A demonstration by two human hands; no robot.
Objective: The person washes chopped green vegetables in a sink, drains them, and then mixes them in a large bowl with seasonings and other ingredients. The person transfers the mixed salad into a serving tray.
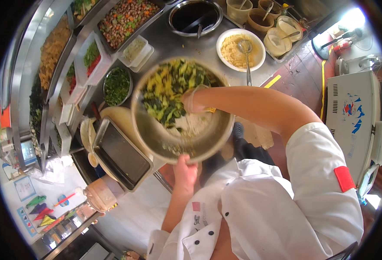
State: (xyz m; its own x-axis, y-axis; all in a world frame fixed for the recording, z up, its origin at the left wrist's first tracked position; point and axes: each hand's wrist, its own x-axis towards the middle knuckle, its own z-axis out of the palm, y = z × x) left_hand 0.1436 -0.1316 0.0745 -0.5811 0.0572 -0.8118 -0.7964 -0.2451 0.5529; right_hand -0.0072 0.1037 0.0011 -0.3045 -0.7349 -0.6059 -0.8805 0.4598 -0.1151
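Note:
A large metal mixing bowl (145, 136) stands before me at the counter's edge. Chopped greens, some yellowish, (174, 81) fill its far side, and a pale, wet-looking mass (194, 125) lies nearer me. My left hand (186, 172) grips the near rim, thumb over the edge. My right hand (195, 100), apparently in a thin clear glove, reaches down inside the bowl against the greens. Its fingers are largely hidden, so whether they hold anything does not show.
Beyond the bowl are a white bowl (220, 53) of yellow minced food with a spoon (247, 61) and a metal basin of dark liquid (194, 16). A metal bowl of chopped herbs (117, 86) and a rectangular metal pan (122, 152) stand left. Seasoning tubs (277, 40) sit far right.

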